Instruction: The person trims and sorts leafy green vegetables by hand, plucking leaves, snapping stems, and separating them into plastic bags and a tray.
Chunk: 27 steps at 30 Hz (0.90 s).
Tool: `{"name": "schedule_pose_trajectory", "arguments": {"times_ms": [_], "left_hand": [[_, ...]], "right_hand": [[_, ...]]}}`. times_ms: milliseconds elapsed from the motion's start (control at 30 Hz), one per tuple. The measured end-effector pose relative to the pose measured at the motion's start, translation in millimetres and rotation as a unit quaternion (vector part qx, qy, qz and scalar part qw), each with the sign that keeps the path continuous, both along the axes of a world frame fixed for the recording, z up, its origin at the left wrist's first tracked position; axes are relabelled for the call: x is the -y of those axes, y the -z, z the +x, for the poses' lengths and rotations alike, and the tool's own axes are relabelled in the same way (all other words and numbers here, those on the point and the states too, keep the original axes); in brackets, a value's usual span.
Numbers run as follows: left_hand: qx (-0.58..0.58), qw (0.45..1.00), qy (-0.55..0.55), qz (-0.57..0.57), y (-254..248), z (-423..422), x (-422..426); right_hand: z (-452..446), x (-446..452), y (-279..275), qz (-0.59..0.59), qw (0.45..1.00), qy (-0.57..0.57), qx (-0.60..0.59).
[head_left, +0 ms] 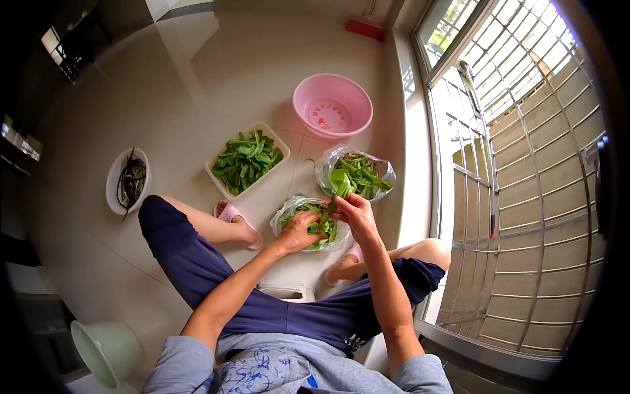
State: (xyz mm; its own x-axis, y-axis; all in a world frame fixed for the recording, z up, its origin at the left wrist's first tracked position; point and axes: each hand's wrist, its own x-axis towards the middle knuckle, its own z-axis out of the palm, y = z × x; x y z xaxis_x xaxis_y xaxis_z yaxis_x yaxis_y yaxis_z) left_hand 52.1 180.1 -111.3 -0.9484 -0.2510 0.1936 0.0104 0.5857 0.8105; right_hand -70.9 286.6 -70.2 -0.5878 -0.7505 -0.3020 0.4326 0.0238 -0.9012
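Note:
My right hand (354, 215) is closed on a leafy green stem (340, 184), whose broad leaves point up and away from me. Just left of it, my left hand (300, 231) rests over the near plastic bag of greens (323, 244); its fingers reach in among the leaves, and what they grip is too small to tell. Beyond my right hand lies a second clear bag (387, 178) with more greens (361, 172). A cream rectangular tub (211, 172) heaped with green leaves (246, 163) stands farther left.
A pink basin (357, 108) stands beyond the bags. At the left are a white oval basket (113, 187) with dark, long strands and a pale green bucket (121, 351). A window ledge and metal grille (512, 197) line the right. A red broom (365, 28) is far off.

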Motion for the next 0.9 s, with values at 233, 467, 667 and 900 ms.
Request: {"name": "schedule_pose_trajectory", "arguments": {"times_ms": [233, 467, 667, 900], "left_hand": [[0.028, 0.970, -0.085, 0.225, 7.3, 0.8, 9.4], [0.051, 0.926, -0.082, 0.364, 2.8, 14.5, 38.0], [0.123, 0.915, -0.001, 0.385, -8.5, 21.5, 43.1], [0.149, 0.896, 0.046, 0.415, 0.2, 19.1, 41.8]], "right_hand": [[0.5, -2.7, 1.6, -0.041, 0.998, 0.015, 0.050], [7.1, -9.6, 3.5, 0.002, 0.996, -0.066, 0.063], [11.6, -4.2, 2.4, -0.122, 0.982, -0.060, 0.129], [29.0, -2.1, -6.0, -0.110, 0.982, 0.091, -0.124]]}}
